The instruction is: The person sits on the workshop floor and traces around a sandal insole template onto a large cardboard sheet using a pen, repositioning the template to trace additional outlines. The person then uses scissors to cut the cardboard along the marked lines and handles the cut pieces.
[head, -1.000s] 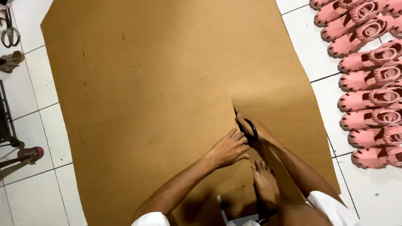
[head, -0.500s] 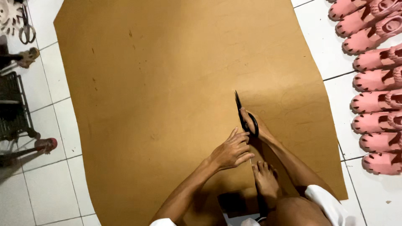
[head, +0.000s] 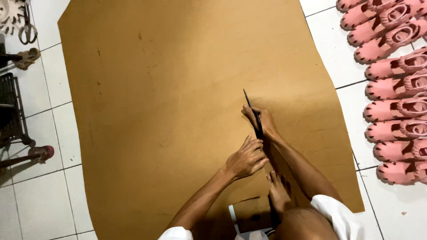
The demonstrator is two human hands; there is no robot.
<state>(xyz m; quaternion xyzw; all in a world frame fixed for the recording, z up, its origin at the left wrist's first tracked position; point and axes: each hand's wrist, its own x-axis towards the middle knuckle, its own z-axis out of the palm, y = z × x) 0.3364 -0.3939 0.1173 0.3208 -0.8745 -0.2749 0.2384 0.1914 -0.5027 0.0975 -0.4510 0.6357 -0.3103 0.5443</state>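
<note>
A large tan sheet of leather-like material [head: 169,98] lies flat on the white tiled floor. My right hand [head: 262,121] grips black scissors [head: 253,113], blades pointing away from me into the sheet along a cut line. My left hand [head: 244,158] presses flat on the sheet just left of the cut, fingers together. My bare foot [head: 279,192] rests on the sheet close to my body, below both hands.
Rows of pink shoe lasts [head: 396,89] line the floor at the right. At the left stand a dark metal rack [head: 11,113], a second pair of scissors [head: 27,31] and a red-tipped tool [head: 40,153]. White tiles [head: 40,200] surround the sheet.
The scissors and my right hand have advanced farther up the sheet, lengthening the cut. My left hand has followed alongside, and the view has shifted slightly.
</note>
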